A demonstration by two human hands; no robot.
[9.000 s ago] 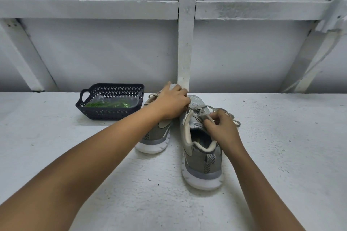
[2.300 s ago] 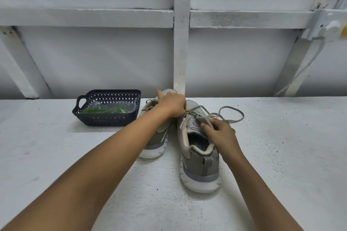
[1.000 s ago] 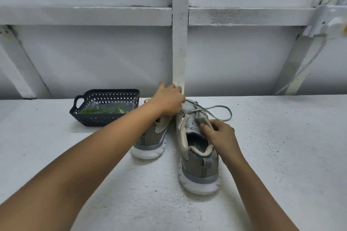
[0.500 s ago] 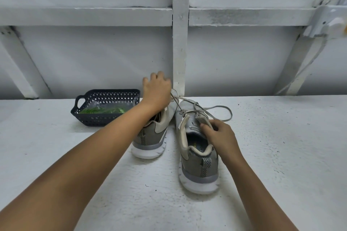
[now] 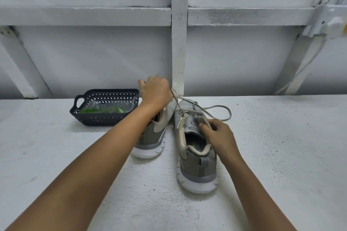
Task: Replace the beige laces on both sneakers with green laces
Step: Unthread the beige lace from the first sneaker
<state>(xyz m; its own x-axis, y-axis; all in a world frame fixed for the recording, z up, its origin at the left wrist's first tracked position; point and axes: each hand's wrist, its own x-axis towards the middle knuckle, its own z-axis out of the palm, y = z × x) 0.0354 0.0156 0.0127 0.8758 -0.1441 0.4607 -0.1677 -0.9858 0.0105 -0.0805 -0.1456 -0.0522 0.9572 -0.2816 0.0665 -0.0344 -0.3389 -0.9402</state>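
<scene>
Head view: two grey sneakers stand side by side at the middle of the white worktop (image 5: 281, 155), toes toward its far edge. The left hand (image 5: 155, 91) is raised above the farther sneaker (image 5: 153, 137), fingers curled around one end of the beige lace (image 5: 176, 100), which runs taut down to the eyelets of the nearer sneaker (image 5: 196, 157). The rest of that lace loops loosely over the toe. The right hand (image 5: 218, 134) pinches the nearer sneaker's upper beside the tongue. Toward the far edge, left of the shoes, a dark basket (image 5: 105, 120) holds the green laces (image 5: 101, 110) in a clear bag.
</scene>
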